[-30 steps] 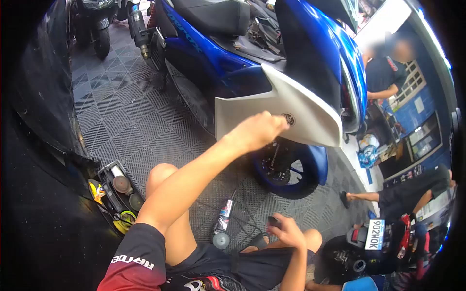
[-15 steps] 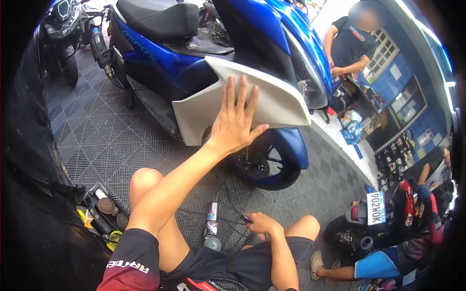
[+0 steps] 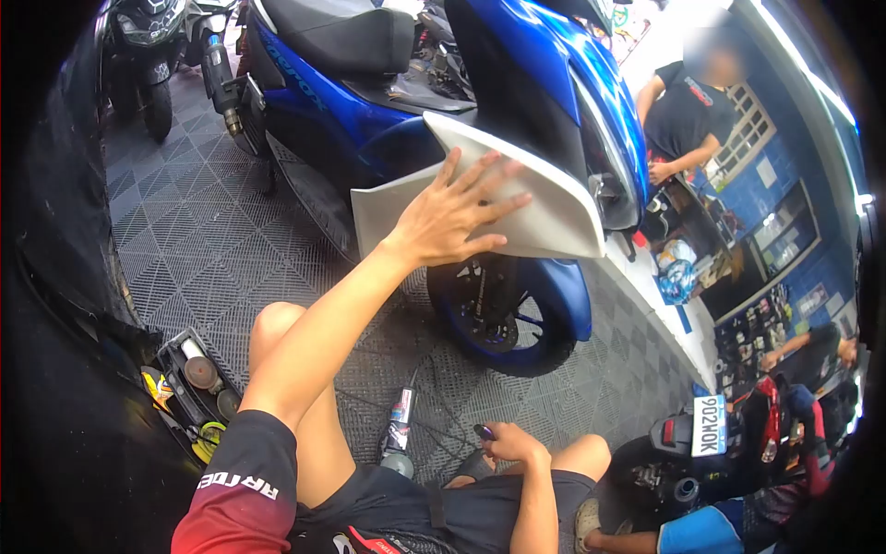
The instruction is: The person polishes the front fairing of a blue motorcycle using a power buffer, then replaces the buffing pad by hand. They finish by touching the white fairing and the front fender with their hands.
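My left hand (image 3: 454, 212) lies flat, fingers spread, on the white side panel (image 3: 544, 208) of a blue scooter (image 3: 517, 83) in front of me. The panel sits just above the scooter's front wheel (image 3: 494, 319). My right hand (image 3: 510, 445) rests low by my right knee, closed around a small dark object (image 3: 484, 431) whose tip sticks out. A power tool (image 3: 399, 429) with a cable lies on the floor between my knees.
An open black tool case (image 3: 189, 392) sits on the grey grid floor (image 3: 212, 231) at my left. Another person stands at a counter behind the scooter (image 3: 683, 115). A second motorbike with a plate (image 3: 709, 425) and a crouching person are at lower right.
My left hand went from a fist against the panel to a flat open palm on it, then slid slightly along it. My right hand lowered toward my knee with the dark object.
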Available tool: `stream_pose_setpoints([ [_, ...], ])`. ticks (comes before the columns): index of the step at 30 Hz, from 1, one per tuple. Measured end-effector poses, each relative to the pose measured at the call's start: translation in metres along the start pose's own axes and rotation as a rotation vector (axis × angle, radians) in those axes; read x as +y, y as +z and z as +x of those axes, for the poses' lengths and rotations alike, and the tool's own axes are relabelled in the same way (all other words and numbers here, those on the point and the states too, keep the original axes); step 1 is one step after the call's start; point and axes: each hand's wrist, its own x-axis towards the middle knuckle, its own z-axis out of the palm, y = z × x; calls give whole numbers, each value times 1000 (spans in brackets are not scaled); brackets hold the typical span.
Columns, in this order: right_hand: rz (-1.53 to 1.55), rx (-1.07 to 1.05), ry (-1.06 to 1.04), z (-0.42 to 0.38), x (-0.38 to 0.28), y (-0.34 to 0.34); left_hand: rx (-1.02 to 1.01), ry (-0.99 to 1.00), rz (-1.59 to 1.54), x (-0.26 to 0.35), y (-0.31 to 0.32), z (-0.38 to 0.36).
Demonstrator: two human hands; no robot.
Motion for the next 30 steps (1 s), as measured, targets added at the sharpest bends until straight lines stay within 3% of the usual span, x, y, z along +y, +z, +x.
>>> stream_pose_setpoints([
  [4, 59, -39, 47, -10, 4, 6, 42, -148, -35, 6, 5, 7],
  [7, 0, 9, 51, -23, 11, 9, 262, -321, -55, 0, 16, 11],
  [9, -48, 103, 68, -27, 22, 19, 211, -444, 5, -20, 15, 13],
  [12, -41, 42, 90, -32, 27, 24, 331, -385, -7, -40, 13, 14],
  [15, -33, 222, -8, -2, 77, 68, 409, -245, 25, -73, 30, 19],
  [16, 52, 72, 153, -32, 44, 39, 432, -254, 62, -78, 44, 18],
  [17, 89, 41, 159, -24, 58, 49, 442, -274, 130, -81, 52, 15],
  [24, 125, 69, 194, -32, 61, 51, 432, -309, 167, -97, 65, 13],
  [30, 84, 79, 163, -28, 55, 50, 404, -327, -159, -119, 62, 15],
])
